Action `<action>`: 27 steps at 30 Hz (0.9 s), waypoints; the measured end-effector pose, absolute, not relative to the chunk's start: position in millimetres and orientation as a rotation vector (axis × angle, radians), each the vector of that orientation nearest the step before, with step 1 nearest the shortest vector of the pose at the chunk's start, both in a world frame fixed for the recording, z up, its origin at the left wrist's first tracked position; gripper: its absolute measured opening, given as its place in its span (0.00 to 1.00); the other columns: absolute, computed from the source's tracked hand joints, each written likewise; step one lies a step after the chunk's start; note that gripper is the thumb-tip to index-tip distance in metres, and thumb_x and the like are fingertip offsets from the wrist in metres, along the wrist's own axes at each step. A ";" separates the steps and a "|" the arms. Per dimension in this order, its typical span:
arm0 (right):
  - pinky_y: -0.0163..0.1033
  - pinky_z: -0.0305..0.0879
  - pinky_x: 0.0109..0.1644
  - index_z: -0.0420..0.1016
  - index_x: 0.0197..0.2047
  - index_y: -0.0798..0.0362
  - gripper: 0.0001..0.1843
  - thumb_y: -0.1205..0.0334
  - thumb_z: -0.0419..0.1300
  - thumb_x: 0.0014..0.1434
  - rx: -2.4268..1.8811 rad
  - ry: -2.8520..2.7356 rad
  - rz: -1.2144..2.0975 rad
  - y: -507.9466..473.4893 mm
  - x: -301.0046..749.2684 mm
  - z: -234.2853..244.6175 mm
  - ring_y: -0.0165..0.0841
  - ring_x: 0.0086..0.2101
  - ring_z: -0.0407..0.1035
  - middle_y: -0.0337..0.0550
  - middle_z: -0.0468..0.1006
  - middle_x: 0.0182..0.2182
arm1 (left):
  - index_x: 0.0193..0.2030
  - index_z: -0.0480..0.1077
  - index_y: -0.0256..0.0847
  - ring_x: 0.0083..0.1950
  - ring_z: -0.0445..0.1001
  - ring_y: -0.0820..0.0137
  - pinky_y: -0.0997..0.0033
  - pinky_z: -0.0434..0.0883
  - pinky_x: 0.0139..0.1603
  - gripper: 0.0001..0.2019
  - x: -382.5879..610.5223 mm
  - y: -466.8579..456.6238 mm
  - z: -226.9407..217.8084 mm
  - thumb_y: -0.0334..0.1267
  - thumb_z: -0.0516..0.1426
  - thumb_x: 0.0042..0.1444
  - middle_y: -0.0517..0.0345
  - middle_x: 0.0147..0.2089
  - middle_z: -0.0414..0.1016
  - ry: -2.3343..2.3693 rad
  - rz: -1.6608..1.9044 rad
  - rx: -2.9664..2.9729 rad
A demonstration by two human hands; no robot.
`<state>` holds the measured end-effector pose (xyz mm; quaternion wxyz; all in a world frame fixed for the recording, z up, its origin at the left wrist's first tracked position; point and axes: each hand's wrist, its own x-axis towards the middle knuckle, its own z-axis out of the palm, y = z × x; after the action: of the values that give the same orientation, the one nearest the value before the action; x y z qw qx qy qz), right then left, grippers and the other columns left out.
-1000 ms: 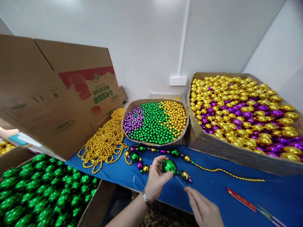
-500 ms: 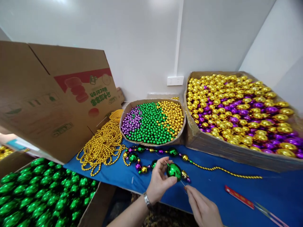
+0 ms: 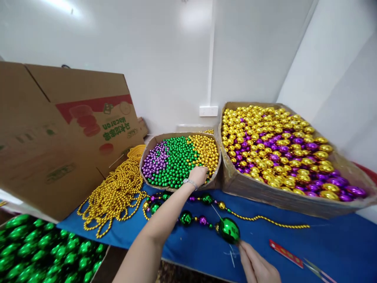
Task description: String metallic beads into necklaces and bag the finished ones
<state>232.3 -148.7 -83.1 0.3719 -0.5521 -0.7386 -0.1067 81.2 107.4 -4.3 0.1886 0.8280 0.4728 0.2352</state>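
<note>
My left hand (image 3: pixel 198 175) is inside the box of small beads (image 3: pixel 142 163), over the border of green and gold beads. Its fingers are curled down; what they pinch, if anything, is hidden. At the front, my right hand (image 3: pixel 257 261) has its fingertips closed on the bead string, right at the lower end of a large shiny green bead (image 3: pixel 229 230). From that bead the string runs left through a purple bead (image 3: pixel 203 220) and another green bead (image 3: pixel 185 218), passing behind my left forearm. A thin pale thread slants above the large bead.
Gold bead strands (image 3: pixel 118 192) lie heaped left of the small-bead box. A big box (image 3: pixel 265 200) of gold and purple beads stands right, a macaron carton (image 3: pixel 88 157) left. Large green beads (image 3: pixel 55 255) fill a lower-left box. A red strip (image 3: pixel 285 253) and tweezers-like tool (image 3: pixel 318 271) lie front right.
My left hand has let go of the large green bead and moved up into the small-bead box. My right hand stays at the front, now right against the green bead.
</note>
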 end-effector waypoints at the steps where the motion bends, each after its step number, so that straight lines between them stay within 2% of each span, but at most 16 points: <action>1: 0.31 0.73 0.32 0.74 0.41 0.56 0.19 0.60 0.43 0.66 -1.422 -1.891 -0.268 -149.0 233.5 -84.0 0.33 0.31 0.77 0.45 0.81 0.33 | 0.33 0.73 0.40 0.46 0.71 0.60 0.59 0.66 0.50 0.05 82.4 109.1 -5.6 0.29 0.57 0.49 0.51 0.37 0.74 1.321 0.679 2.303; 4: 0.32 0.73 0.33 0.74 0.41 0.55 0.18 0.60 0.44 0.66 -1.450 -1.854 -0.258 -149.5 236.2 -87.9 0.34 0.32 0.77 0.45 0.81 0.34 | 0.33 0.73 0.39 0.48 0.70 0.60 0.60 0.65 0.51 0.06 80.4 103.6 -7.9 0.28 0.56 0.50 0.50 0.38 0.73 1.283 0.786 2.193; 6: 0.33 0.73 0.34 0.74 0.41 0.55 0.17 0.60 0.45 0.66 -1.461 -1.819 -0.252 -148.9 236.9 -89.3 0.35 0.32 0.77 0.46 0.81 0.34 | 0.36 0.73 0.38 0.47 0.71 0.62 0.62 0.66 0.50 0.06 76.1 91.5 -8.1 0.31 0.55 0.53 0.49 0.40 0.73 1.251 0.869 2.095; 9: 0.33 0.72 0.35 0.73 0.42 0.55 0.16 0.60 0.46 0.66 -1.464 -1.772 -0.210 -147.0 236.2 -87.5 0.35 0.32 0.77 0.45 0.81 0.34 | 0.44 0.71 0.36 0.40 0.75 0.66 0.66 0.70 0.42 0.13 68.7 62.1 -9.2 0.40 0.50 0.60 0.49 0.39 0.74 1.143 0.957 1.879; 12: 0.33 0.72 0.35 0.73 0.42 0.54 0.15 0.60 0.46 0.65 -1.462 -1.744 -0.168 -146.1 233.7 -83.7 0.34 0.32 0.77 0.44 0.81 0.34 | 0.44 0.70 0.35 0.34 0.75 0.69 0.68 0.71 0.37 0.16 62.7 28.1 -12.9 0.46 0.55 0.56 0.51 0.34 0.74 0.828 0.998 1.275; 14: 0.33 0.72 0.34 0.73 0.42 0.54 0.15 0.60 0.46 0.65 -1.462 -1.743 -0.148 -146.8 231.9 -82.2 0.34 0.32 0.77 0.44 0.81 0.34 | 0.41 0.72 0.34 0.33 0.75 0.70 0.70 0.70 0.36 0.16 60.6 9.4 -15.6 0.44 0.62 0.49 0.52 0.32 0.74 0.661 0.969 0.920; 16: 0.33 0.72 0.34 0.73 0.43 0.54 0.16 0.60 0.46 0.65 -1.468 -1.745 -0.134 -148.2 230.6 -81.9 0.34 0.33 0.77 0.45 0.81 0.35 | 0.40 0.72 0.33 0.32 0.74 0.71 0.71 0.70 0.36 0.15 60.1 -3.3 -17.4 0.41 0.64 0.48 0.53 0.31 0.73 0.619 0.947 0.797; 27: 0.33 0.72 0.36 0.74 0.43 0.54 0.17 0.59 0.45 0.65 -1.499 -1.776 -0.190 -150.0 231.3 -89.0 0.34 0.33 0.77 0.45 0.81 0.35 | 0.37 0.73 0.34 0.31 0.72 0.73 0.72 0.70 0.35 0.13 66.1 -21.2 -15.4 0.40 0.65 0.46 0.57 0.31 0.71 0.669 1.031 0.801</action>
<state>231.3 -150.0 -89.0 0.3938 -0.5908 -0.7002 -0.0750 66.1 -21.2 -15.4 0.7427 0.3657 0.3053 0.4705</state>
